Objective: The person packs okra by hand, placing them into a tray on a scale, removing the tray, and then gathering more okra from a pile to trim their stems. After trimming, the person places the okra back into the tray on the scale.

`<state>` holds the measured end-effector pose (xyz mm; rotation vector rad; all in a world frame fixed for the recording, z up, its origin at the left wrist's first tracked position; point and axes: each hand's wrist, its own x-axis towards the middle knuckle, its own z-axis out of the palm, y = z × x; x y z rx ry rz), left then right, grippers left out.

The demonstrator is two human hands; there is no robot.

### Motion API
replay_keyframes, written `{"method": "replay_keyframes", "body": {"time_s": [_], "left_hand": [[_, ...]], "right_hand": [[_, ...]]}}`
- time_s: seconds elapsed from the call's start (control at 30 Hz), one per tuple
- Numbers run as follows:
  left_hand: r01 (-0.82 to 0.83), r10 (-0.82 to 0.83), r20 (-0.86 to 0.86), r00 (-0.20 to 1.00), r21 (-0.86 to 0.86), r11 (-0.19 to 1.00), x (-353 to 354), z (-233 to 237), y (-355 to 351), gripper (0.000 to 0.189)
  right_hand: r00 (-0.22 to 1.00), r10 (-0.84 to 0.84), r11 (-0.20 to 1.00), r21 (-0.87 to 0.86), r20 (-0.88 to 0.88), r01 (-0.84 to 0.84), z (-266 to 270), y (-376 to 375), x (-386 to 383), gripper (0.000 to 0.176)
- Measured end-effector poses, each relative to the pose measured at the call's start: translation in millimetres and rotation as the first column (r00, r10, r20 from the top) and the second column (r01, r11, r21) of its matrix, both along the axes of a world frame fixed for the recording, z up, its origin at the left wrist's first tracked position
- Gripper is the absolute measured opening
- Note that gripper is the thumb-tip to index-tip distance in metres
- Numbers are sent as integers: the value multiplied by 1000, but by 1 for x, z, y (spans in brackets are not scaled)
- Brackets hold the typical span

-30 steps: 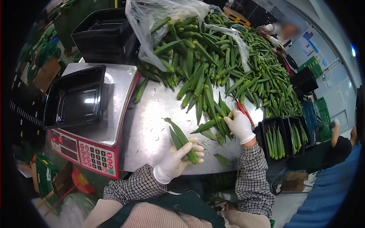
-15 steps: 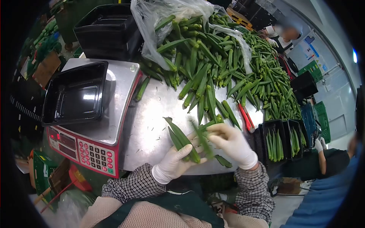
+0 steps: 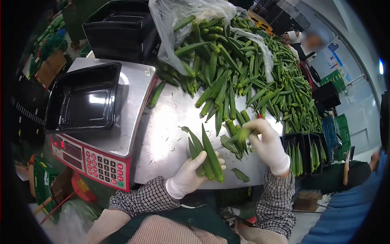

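Note:
My left hand (image 3: 187, 175), in a white glove, is closed around three green okra pods (image 3: 206, 158) fanned out with tips pointing away from me. My right hand (image 3: 269, 147), also gloved, is raised over the table's right part. Its fingers are pinched on an okra pod (image 3: 243, 134), which is smeared by motion. Just below that hand lie a few loose okra pods and leafy bits (image 3: 230, 144). A single leaf-like green piece (image 3: 240, 175) rests near the table's front edge, between my hands.
A big okra heap (image 3: 243, 65) spills from a clear plastic bag (image 3: 164, 44). At left, a black tray (image 3: 83, 99) sits on a red-edged scale (image 3: 140, 93). Trays of okra (image 3: 293, 152) stand at right. Stacked black trays (image 3: 122, 34) are behind the scale. Other people are at right.
A third okra pod has joined the two in my left hand. My right hand has moved away to the right and forward, and now pinches another pod, partly covering the red-handled tool.

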<state>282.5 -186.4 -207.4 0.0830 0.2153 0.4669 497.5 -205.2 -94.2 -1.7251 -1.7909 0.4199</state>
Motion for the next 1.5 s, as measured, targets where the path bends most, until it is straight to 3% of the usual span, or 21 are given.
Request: {"method": "replay_keyframes", "body": {"time_s": [0.03,0.1,0.2,0.23,0.3,0.33,0.43,0.57,0.63,0.7,0.77,0.83,0.9,0.97,1.0,1.03,1.07,1.13,1.23,1.33,1.5], "left_hand": [[29,-31,58,998,23,999,0,1,-1,43],[73,-86,167,982,78,994,-3,7,-2,47],[129,-127,-24,992,276,952,-9,16,1,49],[129,-119,-53,991,238,963,-10,15,2,49],[129,-112,-109,988,168,977,-10,12,4,47],[73,-61,-124,990,96,993,-7,13,3,48],[-7,7,0,1000,38,999,-4,-1,2,51],[-58,57,13,998,36,998,-5,-1,2,53],[-70,72,-34,997,54,996,-5,1,2,54],[-120,126,-50,991,114,986,-4,5,1,53],[-152,163,-49,985,171,973,-2,4,-1,52],[-161,174,-38,984,228,960,-3,-3,-4,49],[-38,47,-66,997,128,991,-10,2,0,44],[-4,9,-76,997,67,998,-11,5,3,42],[-36,39,-72,997,54,998,-9,4,3,42],[-69,72,-69,995,41,997,-8,5,3,42],[-63,65,-43,997,33,997,-8,6,3,44],[-84,84,-18,996,30,996,-8,8,4,46],[-112,114,-36,993,64,992,-8,9,2,46],[-143,150,-63,987,103,984,-7,9,2,46],[-113,117,-22,993,136,984,-4,9,-1,41]], "right_hand": [[947,144,982,76,287,-172,13,-3,-12,29],[832,295,952,-76,469,-295,20,-9,-37,34],[855,411,892,52,316,-449,9,10,-51,37],[973,226,967,133,-47,-218,-9,19,-36,30],[972,-221,972,102,77,213,-18,55,-5,26],[899,-312,930,293,308,223,-54,73,26,30],[839,-338,906,-94,426,413,-85,95,39,33],[897,-438,899,-25,-52,437,-65,83,41,32],[839,-373,925,-80,-397,373,-39,61,30,32],[864,-285,956,-183,-416,228,-24,28,4,30],[940,-127,951,-308,-318,25,-7,-3,-39,31],[981,191,974,-116,-23,-193,-16,-21,-70,32],[976,215,965,-160,36,-207,-17,-28,-83,37],[959,252,966,-27,-130,-257,-19,-21,-65,23],[973,224,975,25,-60,-222,-17,-14,-51,16],[999,23,1000,10,-39,-22,-24,-10,-35,15],[984,-95,991,106,151,80,-29,-4,-18,18],[884,-182,983,69,431,168,-44,-2,11,24],[874,-202,970,-33,442,240,-60,-6,26,23],[911,-411,909,-60,27,412,-45,-17,22,25],[995,55,998,-45,80,-52,-13,-33,-65,27]]}}
